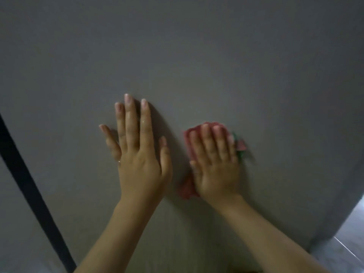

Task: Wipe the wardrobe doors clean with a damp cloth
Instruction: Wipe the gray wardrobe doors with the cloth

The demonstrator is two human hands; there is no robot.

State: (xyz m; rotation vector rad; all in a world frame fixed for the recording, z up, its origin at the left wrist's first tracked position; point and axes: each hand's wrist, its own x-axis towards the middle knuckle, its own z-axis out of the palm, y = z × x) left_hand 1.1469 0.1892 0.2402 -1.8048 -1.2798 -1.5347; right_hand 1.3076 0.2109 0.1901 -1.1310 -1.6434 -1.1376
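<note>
Two hands flat on wardrobe door (197,56), right hand (214,164) pressing cloth (189,138)

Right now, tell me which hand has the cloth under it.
The right hand: it presses the pink cloth against the door; the left hand lies bare.

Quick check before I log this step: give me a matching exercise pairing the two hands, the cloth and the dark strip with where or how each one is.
Column one:
1. left hand
2. right hand
3. pink crumpled cloth
4. black vertical strip

Column two:
A. at the left edge of the grey wardrobe door
B. flat and bare on the door, fingers spread
C. trapped between a palm and the door
D. pressing fabric against the door

Pairs: 1-B, 2-D, 3-C, 4-A
</note>
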